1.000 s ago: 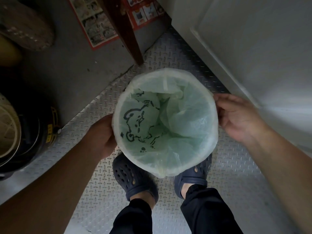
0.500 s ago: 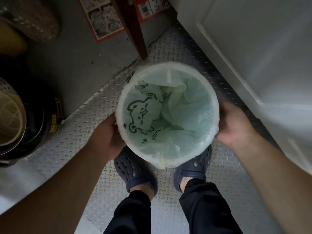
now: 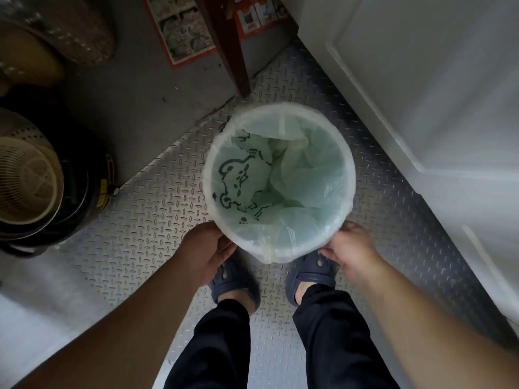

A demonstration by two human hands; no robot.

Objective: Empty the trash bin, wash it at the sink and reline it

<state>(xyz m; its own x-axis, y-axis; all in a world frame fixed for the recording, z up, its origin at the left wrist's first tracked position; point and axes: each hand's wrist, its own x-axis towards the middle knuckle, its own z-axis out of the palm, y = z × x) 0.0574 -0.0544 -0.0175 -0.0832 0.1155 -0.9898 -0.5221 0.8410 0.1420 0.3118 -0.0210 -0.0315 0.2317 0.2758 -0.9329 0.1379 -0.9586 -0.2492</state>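
Observation:
A round white trash bin (image 3: 349, 175) is seen from above, over the metal floor just ahead of my feet. A pale green liner bag (image 3: 311, 169) with a dark bear drawing fills it and folds over the rim. No trash shows inside it. My left hand (image 3: 206, 248) holds the bin's near left side below the rim. On the near right side my right hand (image 3: 351, 245) holds it the same way. The bin hides most of my fingers.
A white panelled door (image 3: 421, 94) runs along the right. A brown wooden leg (image 3: 231, 51) stands just beyond the bin, with a red flyer (image 3: 185, 26) behind it. A black pot with beige baskets (image 3: 31, 186) sits at left. My dark clogs (image 3: 236, 282) stand on checker-plate floor (image 3: 157, 209).
The bin has gone lower and farther from me. Both hands have slid from its left and right sides round to its near side.

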